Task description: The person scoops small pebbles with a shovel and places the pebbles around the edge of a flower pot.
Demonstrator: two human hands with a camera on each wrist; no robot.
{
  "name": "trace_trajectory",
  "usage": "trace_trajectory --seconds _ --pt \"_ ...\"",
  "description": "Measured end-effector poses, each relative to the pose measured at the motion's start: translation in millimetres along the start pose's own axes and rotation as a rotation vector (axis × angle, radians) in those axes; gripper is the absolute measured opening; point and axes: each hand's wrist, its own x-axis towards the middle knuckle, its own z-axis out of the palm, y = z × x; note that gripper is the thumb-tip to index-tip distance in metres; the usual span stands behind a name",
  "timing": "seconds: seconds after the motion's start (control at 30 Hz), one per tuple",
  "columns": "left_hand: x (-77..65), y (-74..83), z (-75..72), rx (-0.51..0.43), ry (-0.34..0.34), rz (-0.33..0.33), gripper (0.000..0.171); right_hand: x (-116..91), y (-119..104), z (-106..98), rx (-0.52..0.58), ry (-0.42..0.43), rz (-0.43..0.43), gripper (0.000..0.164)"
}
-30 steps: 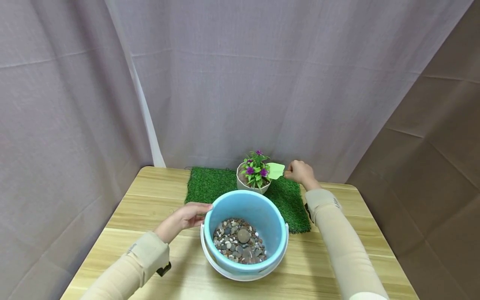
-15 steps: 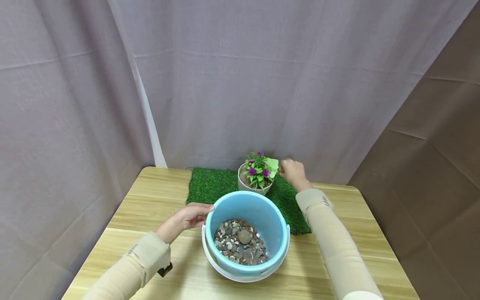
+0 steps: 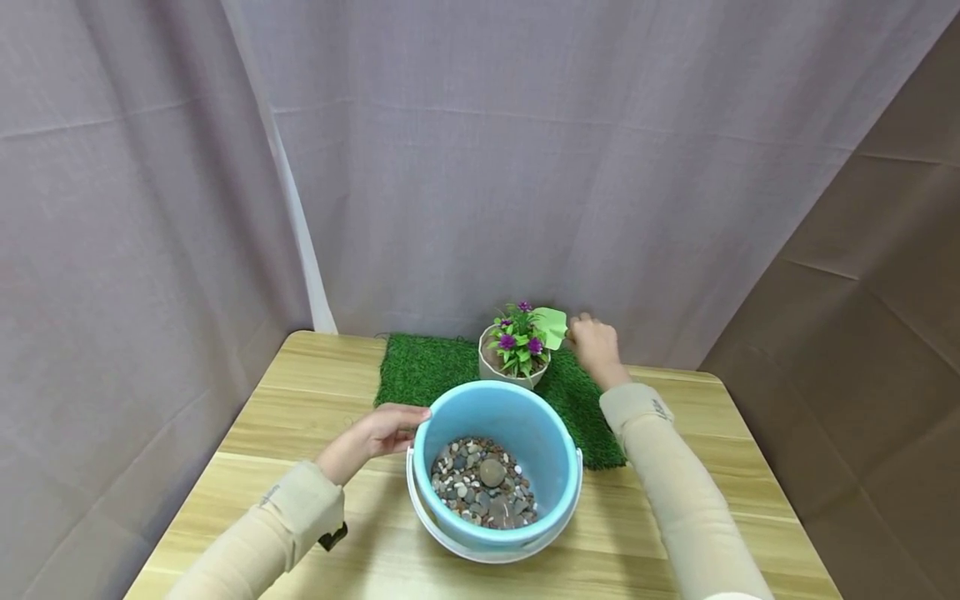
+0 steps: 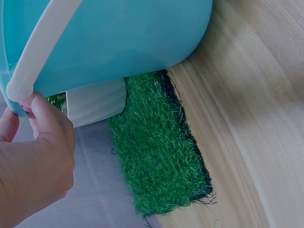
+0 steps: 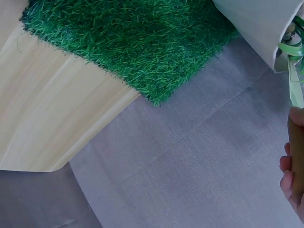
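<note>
My left hand (image 3: 378, 433) pinches the left rim of a light blue bucket (image 3: 542, 425), near its white handle (image 4: 42, 47). Many pebbles (image 3: 471, 482) and one larger round stone (image 3: 492, 472) lie on the bucket's floor. In my right hand (image 3: 597, 346) is a small garden trowel with a pale green blade (image 3: 552, 327); the right wrist view shows its brown handle (image 5: 297, 152) gripped by the fingers. The blade stands at the right rim of a white flowerpot (image 3: 491, 372) with a purple-flowered plant (image 3: 517, 343). Leaves partly hide the blade's tip.
Under the pot lies a green artificial grass mat (image 3: 420, 367), on a light wooden table (image 3: 300, 408). Grey curtain (image 3: 480, 183) hangs close behind the table, and brown cloth (image 3: 862, 333) lines the right side. The bucket stands just in front of the pot.
The trowel has moved left to the plant, then back a little to the right, its blade now raised at the pot's rim. My left hand keeps its hold on the bucket.
</note>
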Motion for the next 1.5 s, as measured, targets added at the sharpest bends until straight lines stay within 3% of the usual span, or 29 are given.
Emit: trace_trajectory --seconds 0.13,0.4,0.67,0.9,1.17,1.5 --pt "-0.4 0.3 -0.5 0.005 -0.008 0.009 0.046 -4.0 2.6 -4.4 0.016 0.000 0.032 0.008" --pt "0.1 -3.7 -0.8 -0.001 -0.012 0.012 0.045 -16.1 15.1 -17.5 0.095 -0.010 0.109 0.033" --pt "-1.3 -1.2 1.0 -0.001 -0.004 0.012 0.044 -24.3 31.2 -39.2 0.133 -0.028 0.157 0.037" --pt "-0.8 -4.1 1.3 0.004 -0.008 0.008 0.044 -38.2 39.2 -54.8 0.206 -0.022 0.124 0.020" --pt "-1.7 -6.0 0.9 -0.014 -0.016 0.012 0.044 -58.7 30.5 -82.0 0.293 -0.043 0.071 0.018" --pt "-0.8 -1.9 -1.6 -0.006 -0.044 0.024 0.045 -75.8 3.5 -112.9 0.336 -0.122 -0.110 0.017"
